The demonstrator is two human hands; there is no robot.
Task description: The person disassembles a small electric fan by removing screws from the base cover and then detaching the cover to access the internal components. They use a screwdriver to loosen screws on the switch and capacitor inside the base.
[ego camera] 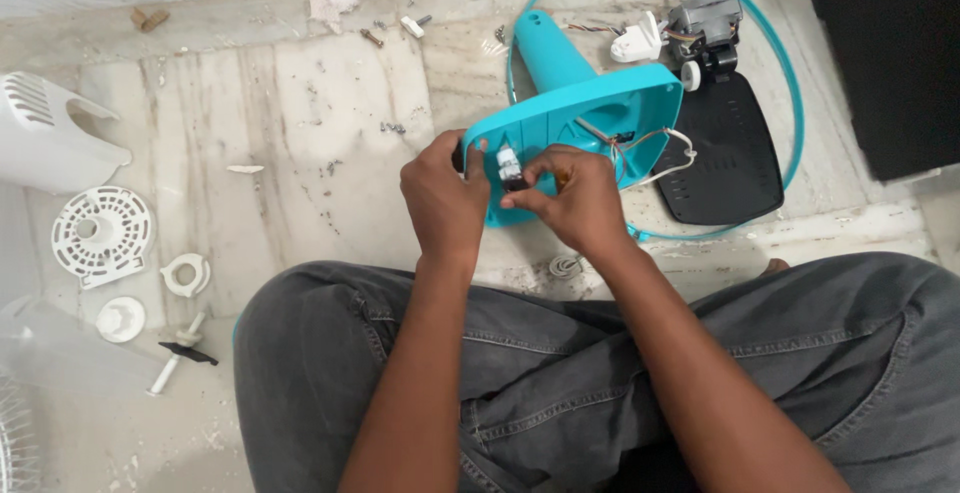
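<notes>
Head view: the turquoise fan base [590, 103] lies on the floor [300, 133] beyond both hands; left hand [443, 198] grips its near edge, right hand [575, 203] pinches a small switch part [510, 165] there.

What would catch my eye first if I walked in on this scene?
The bright turquoise fan base at centre, tipped open with wires spilling out. Both hands work at its near edge: the left hand grips the rim and the right hand pinches a small white part. White plastic fan pieces litter the marble floor at left.
</notes>
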